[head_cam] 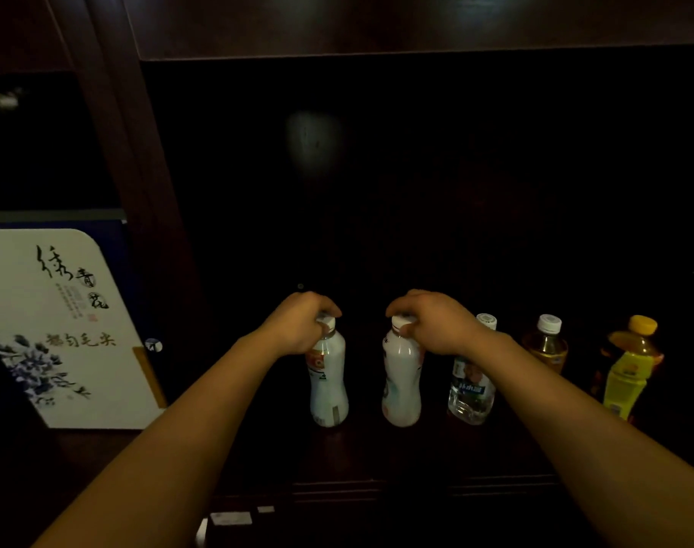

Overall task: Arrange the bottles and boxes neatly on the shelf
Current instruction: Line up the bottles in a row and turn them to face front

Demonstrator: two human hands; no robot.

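Two white milky bottles stand upright side by side on the dark wooden shelf (377,456). My left hand (297,326) grips the cap and neck of the left white bottle (328,389). My right hand (436,324) grips the cap of the right white bottle (401,389). To their right stand a clear water bottle (471,389), an amber tea bottle with a white cap (546,348) and a yellow-labelled bottle with a yellow cap (630,369), in a row. A white box with ink flowers and calligraphy (56,330) leans in the left compartment.
A dark wooden upright (139,191) divides the left compartment from this one. An upper shelf board (416,33) runs overhead. The back of the compartment is in deep shadow. A dark blue box (116,231) stands behind the white box.
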